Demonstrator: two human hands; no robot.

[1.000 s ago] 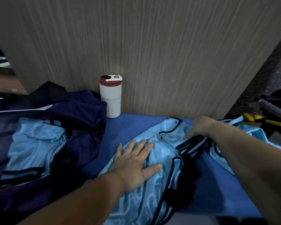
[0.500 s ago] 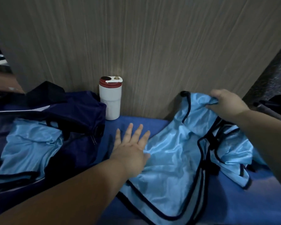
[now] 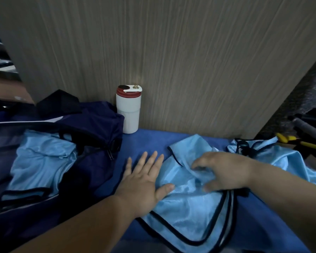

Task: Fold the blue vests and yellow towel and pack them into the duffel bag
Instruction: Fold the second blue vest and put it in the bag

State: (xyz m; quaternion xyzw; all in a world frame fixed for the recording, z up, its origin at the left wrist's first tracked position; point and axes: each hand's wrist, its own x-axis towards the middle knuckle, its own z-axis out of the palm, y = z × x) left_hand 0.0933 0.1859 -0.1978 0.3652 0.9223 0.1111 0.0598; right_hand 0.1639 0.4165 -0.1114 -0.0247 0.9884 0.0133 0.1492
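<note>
A light blue vest (image 3: 188,210) with black trim lies doubled over on the blue table cover in front of me. My left hand (image 3: 144,181) lies flat with fingers spread on its left edge. My right hand (image 3: 224,172) rests on the folded-over upper part, fingers curled into the cloth. A second blue vest (image 3: 281,156) lies crumpled to the right. At the left the navy duffel bag (image 3: 91,125) stands open with a folded blue vest (image 3: 42,161) inside. No yellow towel is in view.
A white tumbler with a red lid (image 3: 129,110) stands against the wood-grain wall panel (image 3: 171,61), just right of the bag. Yellow-handled tools (image 3: 295,141) and a grey bar lie off the table's right end.
My right hand has swung the vest's raised part down and leftwards onto the rest of the vest. My left hand has stayed pressed on the left edge.
</note>
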